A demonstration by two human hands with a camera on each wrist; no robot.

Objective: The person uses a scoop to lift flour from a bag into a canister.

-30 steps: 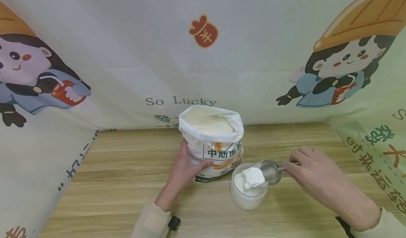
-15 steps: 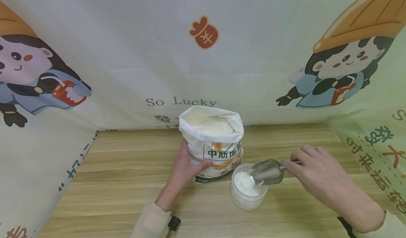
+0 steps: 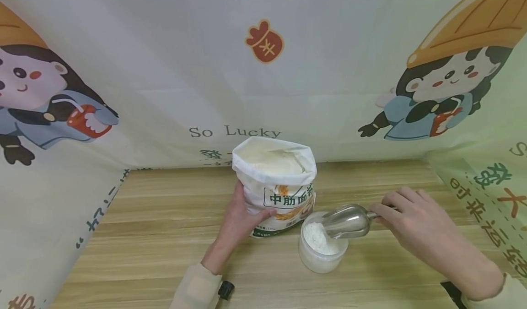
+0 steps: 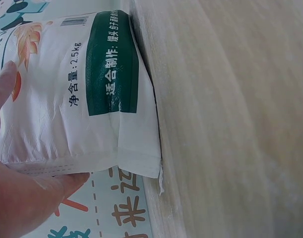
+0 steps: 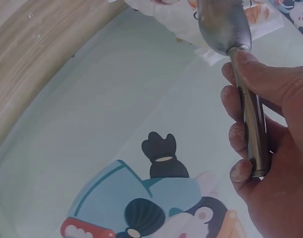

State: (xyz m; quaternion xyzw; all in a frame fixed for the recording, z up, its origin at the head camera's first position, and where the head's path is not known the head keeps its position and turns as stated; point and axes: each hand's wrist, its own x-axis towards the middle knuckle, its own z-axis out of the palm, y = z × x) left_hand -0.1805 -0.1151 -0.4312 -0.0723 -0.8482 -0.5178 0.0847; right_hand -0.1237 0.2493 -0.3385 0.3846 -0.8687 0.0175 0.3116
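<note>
A white flour bag (image 3: 284, 206) stands upright on the table, its top rolled down and flour (image 3: 276, 162) showing inside. My left hand (image 3: 243, 213) grips the bag's left side, thumb across the front; the left wrist view shows the bag's lower part (image 4: 106, 74). In my right hand (image 3: 420, 231) is a metal scoop (image 3: 350, 222), its fingers curled round the handle (image 5: 255, 129). The scoop is tipped over a clear round tub (image 3: 321, 263), its lip over the flour heaped inside. Powder dusts the right fingertips (image 5: 240, 168).
The wood-grain table (image 3: 156, 245) meets a printed cloth backdrop (image 3: 329, 94) at the back and on both sides. The tub stands close to the bag's front right corner.
The scoop has turned over and its lump of flour has dropped into the tub. My right hand has shifted slightly right. The left hand and bag stay put.
</note>
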